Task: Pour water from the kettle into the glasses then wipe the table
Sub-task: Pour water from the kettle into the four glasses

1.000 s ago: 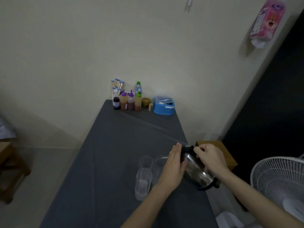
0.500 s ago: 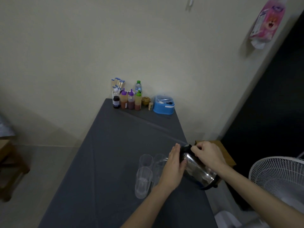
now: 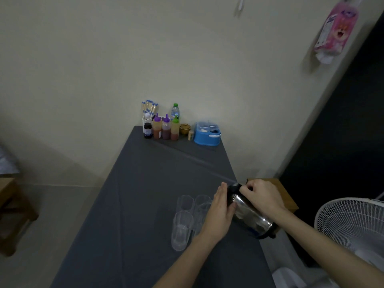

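Steel kettle (image 3: pixel 250 214), near the table's (image 3: pixel 133 204) right edge, is held tilted, its long axis running from lower right to upper left, top toward the glasses (image 3: pixel 188 215). Right hand (image 3: pixel 262 197) is curled closed over its upper part; left hand (image 3: pixel 220 213) is laid flat against its left side, fingers (image 3: pixel 221 191) pressed together.

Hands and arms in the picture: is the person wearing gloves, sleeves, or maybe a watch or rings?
No gloves. The left hand and right hand are both bare. Both forearms are uncovered as far as the picture shows, so no sleeves are visible. I see no watch, bracelet or rings, though the light is dim.
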Demonstrator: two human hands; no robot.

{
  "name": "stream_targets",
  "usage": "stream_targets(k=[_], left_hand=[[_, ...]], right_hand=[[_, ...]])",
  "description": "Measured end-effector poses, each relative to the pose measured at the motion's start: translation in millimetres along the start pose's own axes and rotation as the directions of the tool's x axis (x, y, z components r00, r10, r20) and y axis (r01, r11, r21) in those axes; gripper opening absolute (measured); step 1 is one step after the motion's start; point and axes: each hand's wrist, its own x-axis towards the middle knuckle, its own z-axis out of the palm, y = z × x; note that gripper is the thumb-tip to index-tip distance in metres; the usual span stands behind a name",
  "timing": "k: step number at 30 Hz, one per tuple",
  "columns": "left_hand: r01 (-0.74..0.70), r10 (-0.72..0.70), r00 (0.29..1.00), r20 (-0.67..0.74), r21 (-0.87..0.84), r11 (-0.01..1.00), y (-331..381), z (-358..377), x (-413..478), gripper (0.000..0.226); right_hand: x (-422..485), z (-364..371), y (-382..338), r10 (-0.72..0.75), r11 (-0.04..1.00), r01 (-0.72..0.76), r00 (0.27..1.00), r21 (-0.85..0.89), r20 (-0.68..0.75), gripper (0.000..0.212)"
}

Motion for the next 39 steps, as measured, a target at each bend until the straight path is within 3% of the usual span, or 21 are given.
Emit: stream_targets(k=[20,24,28,32,39], left_hand=[[0.003,-0.003,1.0,0.003,0.005,1.0,4.1,-2.9,1.2,0.065],[0.019,-0.019,1.0,-0.003,-0.016,1.0,5.2,-2.3,1.3,0.087],[0.015,-0.015,1.0,-0.011,-0.014,1.0,6.4,-2.0,0.8,0.072],[-0.008,0.007,1.0,-0.029,-0.021,1.0,3.7,-2.2,1.1,0.098],[-0.026,0.026,1.0,0.01,0.05,0.998,4.2,-5.7,2.2,0.1]], right_hand=[[-1.1,-9.2,-10.2,0.004,0.999,-0.003,1.0,-0.045,0.016,0.037],[-0.8,-13.0,-11.8,0.003,0.999,-0.002,1.0,-0.037,0.015,0.038],[0.5,-17.0,-17.3,-0.004,0.995,0.006,1.0,-0.1,0.02,0.034],[1.6,-15.6,-17.4,0.009,0.994,-0.007,1.0,-0.11,0.016,0.033],[-5.2,-3.7,-7.1,0.035,0.999,-0.034,0.999,0.017,-0.018,0.037]])
